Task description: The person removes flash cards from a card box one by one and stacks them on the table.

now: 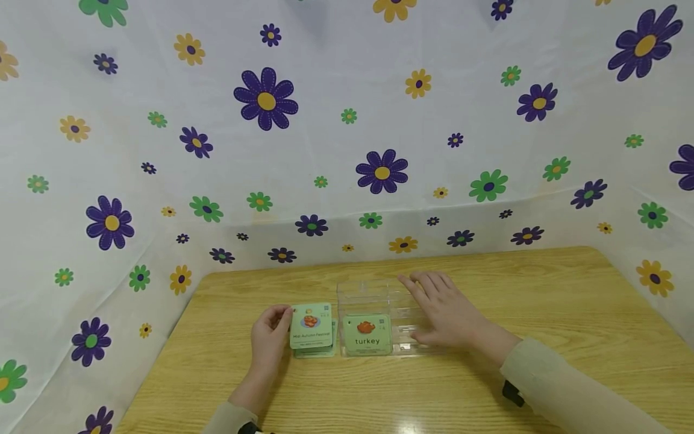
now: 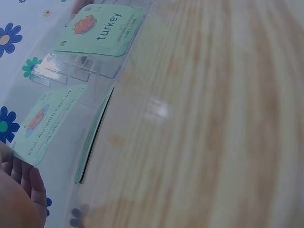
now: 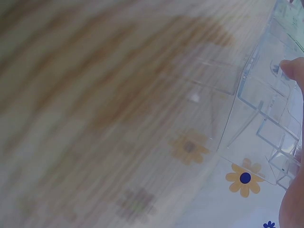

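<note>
My left hand [image 1: 268, 339] pinches the left edge of a green square card [image 1: 311, 325] printed "Mid-Autumn Festival". In the left wrist view this card [image 2: 47, 126] is tilted, raised above a low stack of green cards [image 2: 92, 142] on the table. Right of the stack stands a clear plastic card holder [image 1: 363, 295] with stepped compartments. A green "turkey" card [image 1: 367, 334] faces forward in its left front compartment. My right hand [image 1: 449, 310] rests on the holder's right part with fingers spread, the thumb near the front. Its palm hides some of the holder.
The wooden table [image 1: 515, 301] ends at the back against a white curtain [image 1: 325, 150] with purple, green and orange flowers. The curtain also hangs along the left and right sides.
</note>
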Motion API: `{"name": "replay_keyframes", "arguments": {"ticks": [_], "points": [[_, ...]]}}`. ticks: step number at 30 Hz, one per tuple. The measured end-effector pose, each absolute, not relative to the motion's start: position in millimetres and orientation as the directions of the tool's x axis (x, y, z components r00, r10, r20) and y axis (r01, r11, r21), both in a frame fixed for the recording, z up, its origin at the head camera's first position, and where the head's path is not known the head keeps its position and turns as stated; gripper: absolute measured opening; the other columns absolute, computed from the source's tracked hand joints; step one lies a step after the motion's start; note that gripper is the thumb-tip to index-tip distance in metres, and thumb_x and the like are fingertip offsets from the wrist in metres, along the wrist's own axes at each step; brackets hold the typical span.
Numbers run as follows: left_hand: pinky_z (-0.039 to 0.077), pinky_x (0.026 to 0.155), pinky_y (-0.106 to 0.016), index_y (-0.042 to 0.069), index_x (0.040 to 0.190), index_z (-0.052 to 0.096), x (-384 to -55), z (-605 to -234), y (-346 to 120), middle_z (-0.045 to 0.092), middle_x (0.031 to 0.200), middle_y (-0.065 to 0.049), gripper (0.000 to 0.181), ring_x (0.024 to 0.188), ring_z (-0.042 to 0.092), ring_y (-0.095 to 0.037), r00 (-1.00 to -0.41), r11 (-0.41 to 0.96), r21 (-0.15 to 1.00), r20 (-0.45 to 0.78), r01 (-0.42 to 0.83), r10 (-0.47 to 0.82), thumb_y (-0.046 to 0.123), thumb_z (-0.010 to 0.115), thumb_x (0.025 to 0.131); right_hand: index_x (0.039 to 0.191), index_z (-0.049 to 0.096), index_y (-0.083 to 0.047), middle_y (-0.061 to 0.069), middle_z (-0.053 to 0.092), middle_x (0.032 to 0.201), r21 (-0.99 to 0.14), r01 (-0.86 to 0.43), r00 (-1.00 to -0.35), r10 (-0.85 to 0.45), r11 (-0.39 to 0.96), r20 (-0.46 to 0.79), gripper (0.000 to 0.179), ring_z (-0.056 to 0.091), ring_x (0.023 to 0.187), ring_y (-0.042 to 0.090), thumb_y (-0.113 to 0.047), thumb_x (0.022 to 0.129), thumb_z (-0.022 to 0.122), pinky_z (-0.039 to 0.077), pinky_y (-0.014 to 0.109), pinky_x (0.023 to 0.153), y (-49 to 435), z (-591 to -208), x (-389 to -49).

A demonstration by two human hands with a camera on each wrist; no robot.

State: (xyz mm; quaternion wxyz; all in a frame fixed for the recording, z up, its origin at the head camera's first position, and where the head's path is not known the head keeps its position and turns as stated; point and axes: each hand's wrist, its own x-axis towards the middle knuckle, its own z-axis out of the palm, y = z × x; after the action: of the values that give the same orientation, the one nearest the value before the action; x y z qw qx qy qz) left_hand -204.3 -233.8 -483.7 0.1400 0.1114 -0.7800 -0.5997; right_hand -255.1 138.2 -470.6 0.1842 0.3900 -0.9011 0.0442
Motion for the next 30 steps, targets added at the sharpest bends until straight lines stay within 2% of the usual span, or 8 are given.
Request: {"name": "replay_keyframes", "arguments": {"ticks": [9,21,30], "points": [[0.054,0.072,-0.013,-0.01,0.116,0.069,-207.5,-488.8,-234.8,0.068,0.096,0.001,0.022,0.082,0.06,-0.001,-0.938,0.252,0.968,0.074,-0.015,-0.34,0.009,0.063,0.107,0.166,0.026,-0.007,0.017,0.048,0.152,0.055,-0.717,-0.637,-0.685,0.695,0.355,0.112,0.046,0.139,0.033,-0.062,0.082,0.078,0.038,0.055,0.123,138.8,-470.4,-254.4],[0.052,0.073,-0.012,-0.009,0.116,0.07,-207.8,-488.6,-233.2,0.072,0.109,-0.016,0.023,0.084,0.059,0.0,-0.944,0.301,0.953,0.059,-0.044,-0.325,0.011,0.064,0.107,0.165,0.028,-0.007,0.018,0.049,0.151,0.053,-0.723,-0.625,-0.684,0.689,0.375,0.113,0.046,0.138,0.033,-0.06,0.08,0.079,0.039,0.055,0.122,138.6,-471.8,-256.1],[0.05,0.075,-0.012,-0.008,0.116,0.071,-208.5,-491.5,-235.0,0.072,0.11,-0.016,0.022,0.087,0.058,-0.001,-0.948,0.35,0.934,0.049,-0.067,-0.313,0.011,0.064,0.107,0.165,0.028,-0.007,0.017,0.048,0.152,0.067,-0.717,-0.629,-0.686,0.693,0.366,0.113,0.047,0.139,0.034,-0.062,0.081,0.079,0.04,0.056,0.122,138.2,-470.9,-255.7]]}}
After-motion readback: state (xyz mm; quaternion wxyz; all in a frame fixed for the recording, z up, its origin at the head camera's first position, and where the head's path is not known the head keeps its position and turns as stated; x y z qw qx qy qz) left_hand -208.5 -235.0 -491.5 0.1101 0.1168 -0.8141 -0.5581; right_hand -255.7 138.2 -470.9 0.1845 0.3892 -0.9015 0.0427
